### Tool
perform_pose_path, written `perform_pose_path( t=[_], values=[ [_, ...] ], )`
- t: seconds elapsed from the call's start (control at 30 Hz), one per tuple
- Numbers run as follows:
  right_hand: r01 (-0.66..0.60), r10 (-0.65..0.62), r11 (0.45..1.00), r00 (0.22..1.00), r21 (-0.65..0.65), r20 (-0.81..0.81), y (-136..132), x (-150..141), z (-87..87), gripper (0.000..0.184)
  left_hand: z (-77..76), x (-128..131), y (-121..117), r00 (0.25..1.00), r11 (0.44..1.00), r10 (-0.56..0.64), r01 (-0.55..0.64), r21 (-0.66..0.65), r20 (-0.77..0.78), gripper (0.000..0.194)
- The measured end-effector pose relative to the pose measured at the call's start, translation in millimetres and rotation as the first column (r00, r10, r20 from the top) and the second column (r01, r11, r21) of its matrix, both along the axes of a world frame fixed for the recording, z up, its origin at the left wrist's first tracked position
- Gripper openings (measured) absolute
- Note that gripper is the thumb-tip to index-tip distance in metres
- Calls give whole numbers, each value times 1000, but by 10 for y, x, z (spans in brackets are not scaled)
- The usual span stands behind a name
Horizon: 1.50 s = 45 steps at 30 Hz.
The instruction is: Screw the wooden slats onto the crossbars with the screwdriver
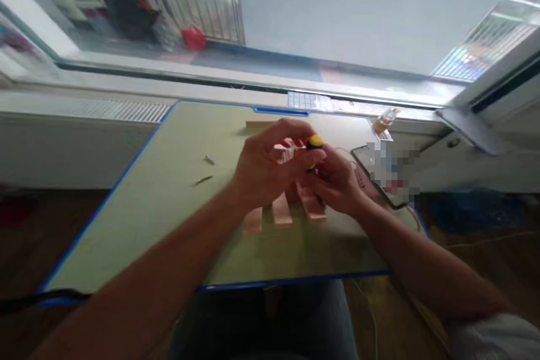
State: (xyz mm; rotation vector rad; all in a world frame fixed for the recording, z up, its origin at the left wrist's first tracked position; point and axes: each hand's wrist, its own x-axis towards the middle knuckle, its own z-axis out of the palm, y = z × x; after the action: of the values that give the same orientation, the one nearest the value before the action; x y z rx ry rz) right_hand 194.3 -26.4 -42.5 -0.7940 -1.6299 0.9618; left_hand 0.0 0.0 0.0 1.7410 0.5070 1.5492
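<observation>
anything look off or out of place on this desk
Two small screws lie loose on the green table, apart from the wooden slats under the hands. Both the left hand and the right hand close round a yellow-capped tool. The picture is blurred; no damage or spill shows.

Your hands meet over a pale wooden piece (pixel 291 202) whose three slats lie on the green desk, pointing toward you. A screwdriver (pixel 315 146) with a yellow-capped handle stands above it, blurred.
</observation>
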Motion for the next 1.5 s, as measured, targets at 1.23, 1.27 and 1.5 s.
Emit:
perform_pose_path(
  t=[1.23, 1.27, 1.5],
  values=[
    [12, -14, 999, 999, 40, 50, -30, 67, 14, 26, 16, -35, -55, 998, 1000, 13, -13, 13, -67, 32],
    [10, -13, 999, 998, 49, 57, -33, 71, 31, 25, 16, -40, -52, 998, 1000, 5, -5, 5, -68, 30],
    [-10, 5, 997, 998, 79, 58, -33, 77, 144, 25, 25, -53, -44, 999, 995, -27, 23, -93, -41, 27]
  ],
)
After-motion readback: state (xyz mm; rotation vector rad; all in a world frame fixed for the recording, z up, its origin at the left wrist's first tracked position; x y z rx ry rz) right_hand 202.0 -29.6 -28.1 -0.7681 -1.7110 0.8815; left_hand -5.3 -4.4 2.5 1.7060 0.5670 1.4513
